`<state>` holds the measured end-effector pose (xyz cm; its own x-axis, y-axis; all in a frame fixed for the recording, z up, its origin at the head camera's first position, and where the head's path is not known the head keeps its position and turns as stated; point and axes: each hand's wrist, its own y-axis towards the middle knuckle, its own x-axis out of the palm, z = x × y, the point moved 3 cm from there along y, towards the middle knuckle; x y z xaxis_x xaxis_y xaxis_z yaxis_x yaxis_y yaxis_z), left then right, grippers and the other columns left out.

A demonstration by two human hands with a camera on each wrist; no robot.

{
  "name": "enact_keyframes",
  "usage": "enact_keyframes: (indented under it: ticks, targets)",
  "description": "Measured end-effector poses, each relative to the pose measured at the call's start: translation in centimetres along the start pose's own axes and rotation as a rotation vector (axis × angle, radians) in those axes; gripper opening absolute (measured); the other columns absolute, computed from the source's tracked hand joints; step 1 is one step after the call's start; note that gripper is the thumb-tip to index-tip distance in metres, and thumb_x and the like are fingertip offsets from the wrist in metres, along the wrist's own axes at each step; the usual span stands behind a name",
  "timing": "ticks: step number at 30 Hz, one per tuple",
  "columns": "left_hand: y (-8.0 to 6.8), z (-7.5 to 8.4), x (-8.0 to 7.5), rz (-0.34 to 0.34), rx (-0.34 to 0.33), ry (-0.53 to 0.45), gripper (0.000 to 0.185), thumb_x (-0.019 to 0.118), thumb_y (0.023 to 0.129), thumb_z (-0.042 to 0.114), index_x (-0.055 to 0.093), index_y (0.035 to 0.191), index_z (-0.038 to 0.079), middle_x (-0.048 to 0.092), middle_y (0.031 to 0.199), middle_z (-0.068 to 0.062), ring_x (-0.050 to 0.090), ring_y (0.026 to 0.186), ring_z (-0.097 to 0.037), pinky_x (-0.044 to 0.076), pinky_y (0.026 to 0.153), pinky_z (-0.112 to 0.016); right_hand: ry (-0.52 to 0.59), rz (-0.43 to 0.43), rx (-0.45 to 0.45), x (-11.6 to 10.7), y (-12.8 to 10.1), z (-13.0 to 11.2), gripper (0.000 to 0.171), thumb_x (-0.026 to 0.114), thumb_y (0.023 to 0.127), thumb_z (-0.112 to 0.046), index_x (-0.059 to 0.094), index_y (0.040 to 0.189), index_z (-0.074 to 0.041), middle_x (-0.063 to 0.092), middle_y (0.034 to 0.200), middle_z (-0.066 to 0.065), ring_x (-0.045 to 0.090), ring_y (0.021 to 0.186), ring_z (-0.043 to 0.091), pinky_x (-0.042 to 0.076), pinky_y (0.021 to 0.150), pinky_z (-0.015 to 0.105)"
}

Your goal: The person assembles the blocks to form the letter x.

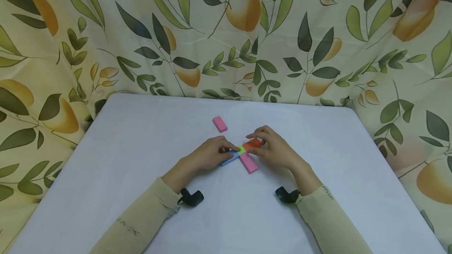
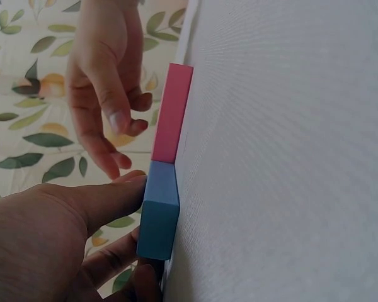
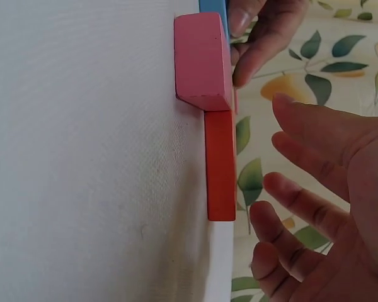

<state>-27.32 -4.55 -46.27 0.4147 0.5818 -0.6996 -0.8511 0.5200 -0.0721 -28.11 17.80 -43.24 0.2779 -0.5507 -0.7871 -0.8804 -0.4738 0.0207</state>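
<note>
- Left hand (image 1: 208, 155) pinches the blue block (image 1: 228, 159); a push could shift the near pink block (image 1: 248, 163).
- Right hand (image 1: 273, 148), fingers apart over the orange block (image 1: 252, 144), could knock it askew on the surface (image 1: 141, 160).

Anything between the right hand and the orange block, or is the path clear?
Nothing visible is in the way. The right hand is at the orange block, fingers spread beside it in the right wrist view; whether they touch it I cannot tell. The near pink block sits beside it, not between.
</note>
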Motion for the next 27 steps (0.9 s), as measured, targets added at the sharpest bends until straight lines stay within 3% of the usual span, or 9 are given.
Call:
enact_keyframes:
  ticks: [5,16,27]
  targets:
    - [0.0,0.0,0.1,0.006,-0.010,0.009,0.027,0.064,0.093,0.030,0.068,0.118,0.038,0.060,0.104,0.012,0.055,0.093,-0.009,0.046,0.079,-0.028,-0.028,-0.031,0.002,-0.1,-0.3,-0.4,0.041,0.071,0.088,-0.028,0.063,0.128,-0.021,0.051,0.124,-0.001,0.053,0.113,0.022,0.048,0.092,0.045]
    - [0.1,0.1,-0.3,-0.007,-0.002,0.007,0.027,0.062,0.095,0.031,0.067,0.120,0.039,0.058,0.102,0.013,0.054,0.091,-0.011,0.046,0.078,-0.028,-0.069,-0.055,-0.002,0.2,-1.0,-0.8,0.040,0.071,0.088,-0.029,0.064,0.127,-0.026,0.049,0.129,-0.005,0.056,0.096,0.020,0.048,0.077,0.034]
    - [0.0,0.2,-0.2,-0.014,-0.004,0.005,0.027,0.062,0.094,0.031,0.067,0.120,0.037,0.058,0.105,0.014,0.054,0.092,-0.010,0.046,0.078,-0.028,-0.074,-0.068,-0.024,1.1,-1.5,-0.7,0.037,0.069,0.089,-0.031,0.064,0.126,-0.026,0.046,0.131,-0.006,0.054,0.093,0.015,0.046,0.075,0.031]
